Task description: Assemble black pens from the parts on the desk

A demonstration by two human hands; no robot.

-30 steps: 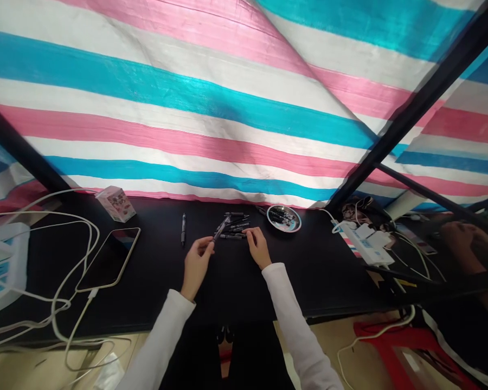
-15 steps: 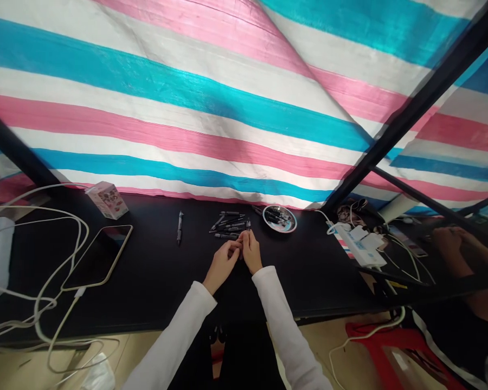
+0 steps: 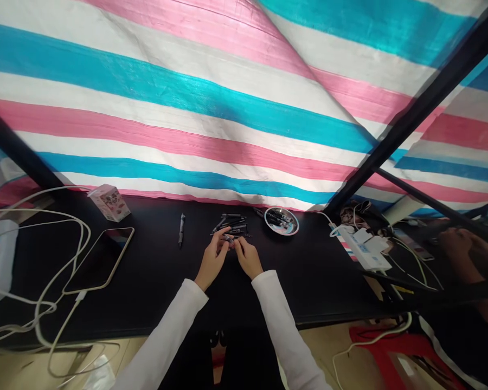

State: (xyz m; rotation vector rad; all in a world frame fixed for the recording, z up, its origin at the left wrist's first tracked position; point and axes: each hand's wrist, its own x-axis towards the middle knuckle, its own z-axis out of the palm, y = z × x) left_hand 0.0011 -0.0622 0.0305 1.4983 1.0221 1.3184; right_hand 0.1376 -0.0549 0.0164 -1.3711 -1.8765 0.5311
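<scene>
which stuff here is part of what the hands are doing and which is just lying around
Part of the work:
- left hand and right hand
- pile of black pens at the fingertips
- round metal dish holding more pens
- lone pen left of the pile

Just lying around:
- smartphone on its white charging cable
- small printed box
- white power strip

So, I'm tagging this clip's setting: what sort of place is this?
Probably a makeshift indoor work corner, perhaps at home: a striped pink, blue and white tarpaulin hangs behind a black desk, which holds loose black pens, a smartphone and a power strip.
</scene>
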